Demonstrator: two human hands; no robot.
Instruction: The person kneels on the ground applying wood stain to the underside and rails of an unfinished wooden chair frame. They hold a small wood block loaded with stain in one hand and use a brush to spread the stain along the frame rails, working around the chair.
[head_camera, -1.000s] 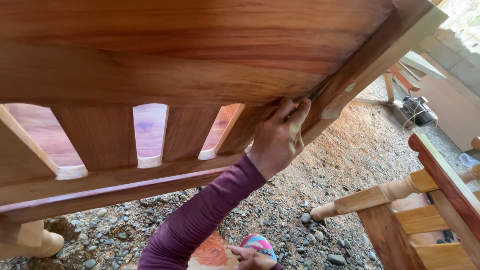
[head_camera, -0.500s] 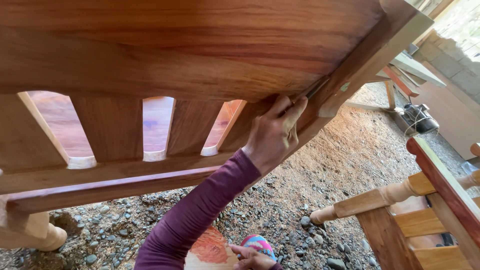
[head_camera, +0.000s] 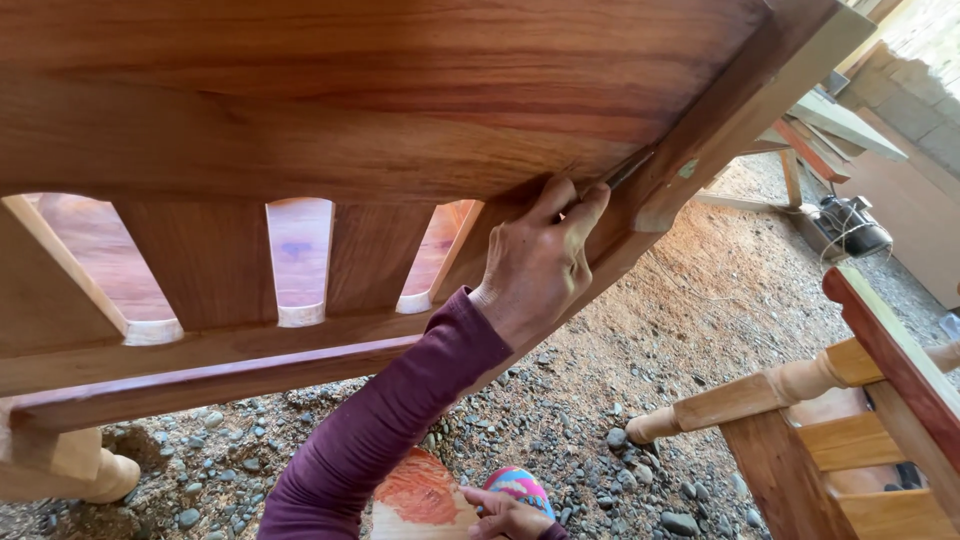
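Head view, near to far: right hand (head_camera: 510, 517) at bottom edge, fingers curled on multicoloured round object (head_camera: 518, 483), beside reddish wood piece (head_camera: 420, 497). Left hand (head_camera: 540, 262), purple sleeve (head_camera: 385, 425), fingers pinching thin dark tool (head_camera: 625, 172), tip pressed into corner joint of large reddish wooden panel (head_camera: 330, 90). Gravel ground (head_camera: 600, 390) below. Turned-leg wooden frame (head_camera: 830, 420) right.

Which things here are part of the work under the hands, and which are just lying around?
In use:
right hand
thin tool
wooden panel
left hand

Lying about:
turned-leg wooden frame
power tool
gravel
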